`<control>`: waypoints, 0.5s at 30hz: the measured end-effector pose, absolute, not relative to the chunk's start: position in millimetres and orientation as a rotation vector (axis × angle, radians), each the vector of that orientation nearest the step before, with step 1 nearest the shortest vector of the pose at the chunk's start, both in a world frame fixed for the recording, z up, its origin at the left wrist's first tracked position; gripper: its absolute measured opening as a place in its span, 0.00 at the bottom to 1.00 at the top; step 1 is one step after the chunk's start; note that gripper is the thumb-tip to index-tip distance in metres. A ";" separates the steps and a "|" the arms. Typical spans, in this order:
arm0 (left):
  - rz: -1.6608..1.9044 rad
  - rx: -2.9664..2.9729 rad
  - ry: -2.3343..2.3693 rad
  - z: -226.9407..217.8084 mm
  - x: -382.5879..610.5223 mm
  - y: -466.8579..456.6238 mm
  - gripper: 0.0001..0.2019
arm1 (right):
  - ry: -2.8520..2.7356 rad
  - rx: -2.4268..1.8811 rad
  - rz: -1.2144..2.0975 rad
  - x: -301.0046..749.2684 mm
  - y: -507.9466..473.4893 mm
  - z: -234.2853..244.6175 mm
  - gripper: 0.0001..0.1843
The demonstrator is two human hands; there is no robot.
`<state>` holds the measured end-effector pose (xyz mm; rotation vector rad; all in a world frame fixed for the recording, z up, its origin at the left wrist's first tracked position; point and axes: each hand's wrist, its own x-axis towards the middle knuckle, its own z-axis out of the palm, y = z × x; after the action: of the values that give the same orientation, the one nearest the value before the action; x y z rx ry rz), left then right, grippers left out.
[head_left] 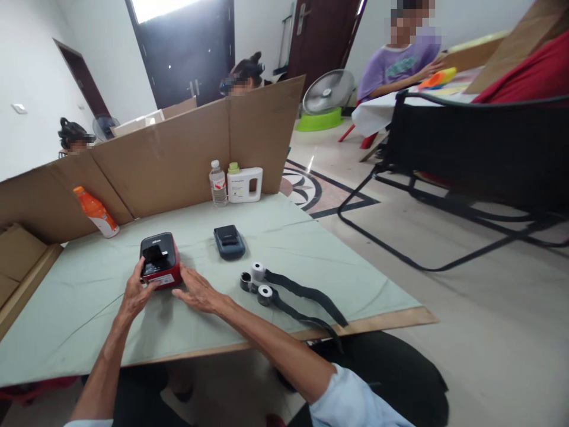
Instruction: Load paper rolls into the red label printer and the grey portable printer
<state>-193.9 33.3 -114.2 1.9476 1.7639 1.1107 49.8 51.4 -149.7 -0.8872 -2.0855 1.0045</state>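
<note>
A boxy red and black device (160,261) with a glossy top and a white label on its front stands on the cloth-covered table (284,237). My left hand (137,290) grips its left side, thumb along the front lower edge. Against its right side rest the fingers of my right hand (198,289), so the device sits between both hands. Further right lies a smaller dark blue and black device (229,242). Closer to me are several small rolls (265,295), two with white faces, beside long black straps (306,290).
A cardboard screen (178,154) borders the table's far side. Before it stand an orange bottle (95,210), a clear water bottle (217,184) and a white jug (244,184). A black folding chair (471,142) and a fan (326,95) are to the right. Other people sit beyond.
</note>
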 end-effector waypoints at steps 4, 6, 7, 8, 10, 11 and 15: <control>1.209 1.861 1.835 -106.1 -256.0 27.6 0.45 | -2.190 -0.866 1.068 -4.6 57.0 -125.4 0.49; 1.238 1.805 1.817 -106.7 -278.5 25.9 0.47 | -2.214 -0.843 1.084 -26.4 59.7 -119.3 0.49; 1.246 1.780 1.800 -107.8 -286.1 25.3 0.47 | -2.225 -0.844 1.098 -34.7 60.7 -118.2 0.49; 1.251 1.762 1.783 -109.3 -291.4 24.8 0.48 | -2.231 -0.852 1.114 -41.3 61.3 -118.2 0.50; 1.252 1.757 1.760 -112.4 -296.2 24.2 0.47 | -2.234 -0.876 1.147 -49.6 60.9 -120.5 0.50; 1.247 1.764 1.762 -113.7 -296.6 23.9 0.47 | -2.237 -0.885 1.154 -51.4 59.6 -122.0 0.50; 1.199 1.782 1.895 -115.1 -292.9 19.1 0.49 | -2.270 -0.884 1.094 -41.7 46.5 -123.7 0.48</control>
<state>-292.9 19.1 -115.1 1.7820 1.8952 1.1991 -41.7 46.5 -123.7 -0.8837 -2.2701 1.0942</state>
